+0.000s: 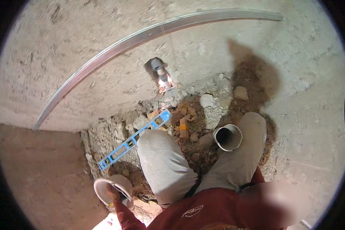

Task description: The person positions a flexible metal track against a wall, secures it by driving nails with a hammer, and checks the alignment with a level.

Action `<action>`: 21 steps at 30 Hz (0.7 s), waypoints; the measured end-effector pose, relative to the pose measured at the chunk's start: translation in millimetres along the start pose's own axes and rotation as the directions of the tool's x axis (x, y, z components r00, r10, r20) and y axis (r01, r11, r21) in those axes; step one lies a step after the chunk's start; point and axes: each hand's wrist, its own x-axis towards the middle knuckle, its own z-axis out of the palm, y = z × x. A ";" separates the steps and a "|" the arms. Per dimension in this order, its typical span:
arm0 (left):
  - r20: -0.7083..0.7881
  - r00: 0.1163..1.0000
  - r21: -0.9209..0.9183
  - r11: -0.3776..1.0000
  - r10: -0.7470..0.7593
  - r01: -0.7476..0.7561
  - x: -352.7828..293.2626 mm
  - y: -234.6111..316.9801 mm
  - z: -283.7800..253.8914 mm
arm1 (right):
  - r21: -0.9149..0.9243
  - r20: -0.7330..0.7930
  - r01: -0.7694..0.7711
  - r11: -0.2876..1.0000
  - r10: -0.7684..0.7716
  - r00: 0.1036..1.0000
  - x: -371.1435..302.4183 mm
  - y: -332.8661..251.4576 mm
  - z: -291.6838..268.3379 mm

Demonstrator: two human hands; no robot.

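At the lower left my left hand [112, 192] reaches into the mouth of a pale round bucket [100, 190]. Its fingers are partly hidden inside the bucket, so its grip is unclear. My right hand is not visible; a blurred patch covers the lower right beside my dark red top. A blue spirit level [119, 151] lies slantwise on the rubble, beside my left knee. Close to my right knee stands a white, open-ended round tube or container [239, 142], dark inside.
Rubble and stones [207, 100] cover the ground along the rough wall [115, 82]. A grey pipe fitting [156, 64] sits in a wall hole with light at its lower end. A long metal profile [145, 35] runs along the wall. An orange-yellow block [184, 128] lies between my knees.
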 end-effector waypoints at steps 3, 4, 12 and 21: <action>-0.152 0.988 -0.199 0.978 0.029 -0.059 -7.3 -0.7 -27.4 | 0.062 0.002 0.049 0.997 -0.049 0.999 -1.7 4.1 1.7; -0.155 0.987 -0.351 0.936 -0.035 -0.022 -6.1 25.3 -28.3 | 0.080 -0.012 0.058 0.995 -0.057 0.998 -5.6 8.8 -5.0; -0.232 0.971 -0.962 0.160 -0.063 -0.219 -36.8 267.6 -118.4 | 0.415 -0.068 0.283 0.864 -0.281 0.957 -30.1 -28.2 -52.1; -0.282 0.890 -0.944 -0.267 0.357 -0.192 -8.4 430.4 -95.1 | 0.604 -0.136 0.514 0.609 -0.557 0.820 -44.5 -146.8 -111.5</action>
